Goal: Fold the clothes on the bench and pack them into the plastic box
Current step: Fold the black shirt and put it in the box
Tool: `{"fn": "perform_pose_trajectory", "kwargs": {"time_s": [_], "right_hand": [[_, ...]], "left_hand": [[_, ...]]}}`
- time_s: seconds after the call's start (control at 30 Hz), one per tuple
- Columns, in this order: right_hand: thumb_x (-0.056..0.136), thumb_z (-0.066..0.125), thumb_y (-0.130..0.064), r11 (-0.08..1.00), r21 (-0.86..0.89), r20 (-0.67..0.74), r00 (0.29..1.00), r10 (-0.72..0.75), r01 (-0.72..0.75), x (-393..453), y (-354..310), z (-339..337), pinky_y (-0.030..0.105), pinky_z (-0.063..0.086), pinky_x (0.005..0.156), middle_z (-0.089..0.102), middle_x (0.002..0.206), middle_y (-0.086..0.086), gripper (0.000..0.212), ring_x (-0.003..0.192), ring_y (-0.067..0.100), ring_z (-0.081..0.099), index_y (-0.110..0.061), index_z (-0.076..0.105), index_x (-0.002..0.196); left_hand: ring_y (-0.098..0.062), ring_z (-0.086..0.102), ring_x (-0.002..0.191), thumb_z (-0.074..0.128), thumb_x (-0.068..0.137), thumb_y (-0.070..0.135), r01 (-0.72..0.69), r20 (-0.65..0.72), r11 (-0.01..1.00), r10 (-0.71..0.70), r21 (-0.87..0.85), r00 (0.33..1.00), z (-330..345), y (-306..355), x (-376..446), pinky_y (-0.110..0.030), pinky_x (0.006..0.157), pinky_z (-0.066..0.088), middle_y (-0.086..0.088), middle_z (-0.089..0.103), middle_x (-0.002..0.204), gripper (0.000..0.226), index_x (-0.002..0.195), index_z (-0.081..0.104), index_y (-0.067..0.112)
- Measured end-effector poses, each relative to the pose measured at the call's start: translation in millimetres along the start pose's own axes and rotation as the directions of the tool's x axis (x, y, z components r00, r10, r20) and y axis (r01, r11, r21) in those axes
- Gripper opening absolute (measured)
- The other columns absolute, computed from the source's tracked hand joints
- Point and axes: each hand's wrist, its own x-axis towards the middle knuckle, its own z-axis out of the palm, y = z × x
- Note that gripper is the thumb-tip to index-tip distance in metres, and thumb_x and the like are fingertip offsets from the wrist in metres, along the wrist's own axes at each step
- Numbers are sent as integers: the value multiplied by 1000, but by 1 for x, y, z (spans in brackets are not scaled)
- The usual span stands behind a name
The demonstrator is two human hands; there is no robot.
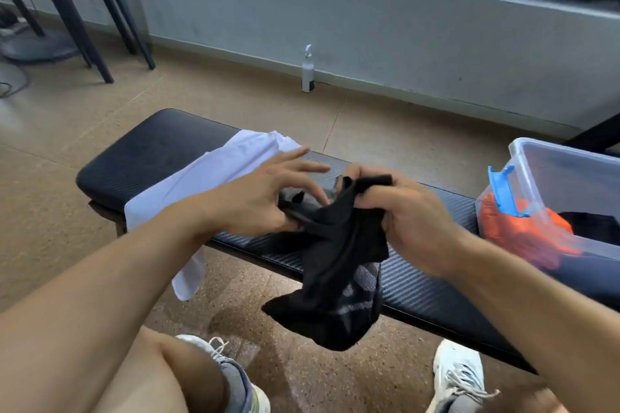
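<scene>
Right hand: fingers curled tight round the bunched top of a black garment, at centre frame. Left hand: thumb and lower fingers pinch the same cloth at its 9 o'clock edge, upper fingers stretched straight.

Black garment: thin, limp knit with a grey printed panel; hangs crumpled past the near edge of the bench, lower hem free above the floor.

Bench: long, padded, black ribbed cover with rounded corners, running from 10 o'clock to 4 o'clock.

White garment: smooth, lightly creased, laid flat on the bench at 10 o'clock of the hands, one end draped over the near edge.

Plastic box: clear, rigid, with a blue clip latch, on the bench at 3 o'clock; holds an orange garment and dark cloth.

Bare padding lies between white garment and box, under the hands.

Floor: speckled tan. Black stool at 11 o'clock, white spray bottle at 12 o'clock by the wall.
</scene>
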Motion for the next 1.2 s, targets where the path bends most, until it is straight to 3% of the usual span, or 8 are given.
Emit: {"fn": "perform_pose_trajectory", "kwargs": {"time_s": [0.07, 0.17, 0.33, 0.43, 0.67, 0.83, 1.0, 1.2], "right_hand": [[73, 49, -3, 1000, -2, -6, 1000, 12, -12, -5, -20, -10, 32, 42, 62, 50, 68, 11, 6, 64, 21, 51, -7, 53, 76], [82, 49, 1, 999, -27, -298, 953, -45, 39, 0, -40, -25, 28, 46, 57, 59, 61, 2, 27, 56, 15, 58, -13, 61, 63], [91, 53, -2, 995, -100, -610, 790, -65, 5, 17, -68, -60, 18, 39, 41, 60, 49, -5, 23, 42, 10, 56, -14, 58, 72], [90, 59, -9, 985, -151, -627, 778, -34, -78, 19, -78, -80, 25, 42, 50, 62, 63, 2, 14, 53, 18, 58, -14, 63, 78], [100, 51, -6, 968, -249, -515, 851, -103, -34, 21, -83, -99, 30, 53, 64, 71, 81, -2, 23, 71, 15, 66, -18, 68, 91], [101, 52, -9, 986, -159, -546, 828, -125, 44, 26, -99, -97, 39, 56, 77, 75, 91, -1, 19, 83, 18, 68, -17, 70, 99], [97, 59, -14, 992, -40, -592, 797, -120, 120, 28, -117, -89, 36, 56, 76, 77, 105, 5, 24, 90, 21, 72, -7, 70, 118], [101, 54, -13, 960, -173, -555, 784, -279, 219, 5, -151, -78, 36, 61, 81, 78, 101, 6, 19, 94, 21, 76, -10, 71, 107]], "left_hand": [[-8, 34, 144, 80, 82, 25, 25, 98, 996, -16, -90, 995, 5, 10, 3, -35, 122, 21, 15, 56, 141, 23, 102, 72, 34], [-7, 64, 106, 67, 90, 7, 176, 233, 917, -95, -358, 968, 3, 25, 2, -29, 100, 47, 11, 71, 106, 23, 105, 69, 24], [-12, 51, 59, 53, 80, -11, 381, 241, 867, -314, -322, 918, -4, 8, 2, -26, 56, 42, 10, 53, 61, 28, 87, 59, 15], [-10, 53, 61, 57, 81, -12, 418, 218, 826, -359, -378, 907, -8, -1, 3, -23, 58, 43, 7, 54, 63, 23, 82, 59, 11], [-24, 64, 80, 69, 88, -4, 254, -207, 813, -410, -523, 888, -60, -21, 14, -38, 69, 53, -24, 70, 98, 24, 104, 55, 8], [-1, 67, 75, 72, 90, 6, 24, -623, 845, -412, -534, 665, -115, 8, 34, -16, 73, 51, 1, 73, 90, 27, 111, 63, 19], [-11, 71, 85, 70, 90, 11, -133, -566, 698, -439, -704, 698, -152, 38, 34, -25, 87, 57, 5, 77, 85, 5, 94, 73, 14], [-10, 72, 96, 65, 91, 14, -77, -465, 742, -332, -666, 821, -186, 59, 12, -23, 78, 58, 4, 78, 100, 15, 104, 74, 16]]}}
